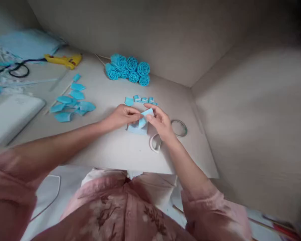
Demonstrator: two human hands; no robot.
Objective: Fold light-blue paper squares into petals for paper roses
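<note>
A small light-blue piece of paper (147, 113) is pinched between my two hands near the middle of the table. My left hand (124, 115) grips its left edge with thumb and fingertips. On its right side, my right hand (162, 122) holds it between thumb and fingers. Beneath them lies another pale-blue piece (137, 129), partly covered. Just beyond my fingers sits a row of small blue pieces (144, 100), some with white on them. White scissor-like handles (155, 143) show beside my right wrist; the rest is hidden.
Blue paper roses (132, 70) on sticks lie at the back. Cut blue petals (77, 94) lie left of my hands. A yellow glue gun (65, 61) with black cord, a white box-like object (13, 117) and a tape roll (179, 128) are on the table. Walls stand behind and right.
</note>
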